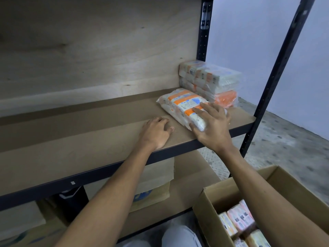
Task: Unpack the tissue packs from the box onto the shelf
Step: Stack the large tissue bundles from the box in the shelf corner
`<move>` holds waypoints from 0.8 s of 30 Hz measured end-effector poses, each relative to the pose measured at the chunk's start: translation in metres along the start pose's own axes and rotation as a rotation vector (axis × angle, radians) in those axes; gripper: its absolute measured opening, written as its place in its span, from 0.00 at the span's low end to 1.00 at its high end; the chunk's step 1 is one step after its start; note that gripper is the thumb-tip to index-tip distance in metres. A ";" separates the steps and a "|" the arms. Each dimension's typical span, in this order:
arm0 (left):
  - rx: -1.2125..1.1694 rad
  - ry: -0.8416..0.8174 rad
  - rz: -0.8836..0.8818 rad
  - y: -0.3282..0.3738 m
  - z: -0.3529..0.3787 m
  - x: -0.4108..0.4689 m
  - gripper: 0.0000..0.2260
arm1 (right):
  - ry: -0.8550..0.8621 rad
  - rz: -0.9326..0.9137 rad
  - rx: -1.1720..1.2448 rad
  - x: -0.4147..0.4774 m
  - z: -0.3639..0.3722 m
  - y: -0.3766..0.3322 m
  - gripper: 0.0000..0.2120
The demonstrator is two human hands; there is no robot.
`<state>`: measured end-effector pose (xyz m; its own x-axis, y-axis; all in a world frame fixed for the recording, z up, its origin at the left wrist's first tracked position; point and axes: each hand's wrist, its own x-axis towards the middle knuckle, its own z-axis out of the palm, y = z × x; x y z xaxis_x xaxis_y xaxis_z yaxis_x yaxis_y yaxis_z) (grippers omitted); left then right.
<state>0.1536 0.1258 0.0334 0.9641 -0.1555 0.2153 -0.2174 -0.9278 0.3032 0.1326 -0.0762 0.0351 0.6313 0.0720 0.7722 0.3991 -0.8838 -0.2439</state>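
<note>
Right of the frame's centre, the right hand [213, 127] is gripping 1 tissue pack [179, 104] lying on the shelf [89, 139], just before a stack of packs [213, 81]. The left hand [156, 134] is resting on the board beside it. At lower right, an open box [222, 193] is holding more packs [240, 220].

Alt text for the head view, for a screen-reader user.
Right hand holds a tissue pack flat on the shelf, beside a stack of packs in its right back corner. Left hand rests on the shelf to the left; an open box with more packs sits lower right.
</note>
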 end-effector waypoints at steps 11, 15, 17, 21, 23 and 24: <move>-0.014 0.004 0.006 0.000 -0.001 -0.001 0.22 | 0.109 0.013 0.051 0.019 -0.017 -0.002 0.17; -0.011 -0.004 0.008 0.002 -0.004 -0.003 0.22 | 0.160 0.026 0.075 0.039 -0.034 0.001 0.17; -0.013 -0.023 0.007 0.004 -0.006 -0.006 0.22 | 0.192 0.027 0.085 0.049 -0.044 0.002 0.17; -0.017 -0.042 -0.015 0.005 -0.008 -0.003 0.22 | 0.254 0.008 0.087 0.074 -0.065 0.007 0.18; -0.004 -0.061 -0.031 0.008 -0.007 0.004 0.22 | 0.279 0.007 0.095 0.088 -0.072 0.012 0.18; -0.002 -0.069 -0.033 0.010 -0.007 0.008 0.22 | 0.291 0.011 0.101 0.094 -0.075 0.015 0.17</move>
<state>0.1578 0.1172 0.0445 0.9790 -0.1480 0.1404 -0.1855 -0.9321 0.3111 0.1482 -0.1170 0.1481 0.4247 -0.0852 0.9013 0.4668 -0.8324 -0.2986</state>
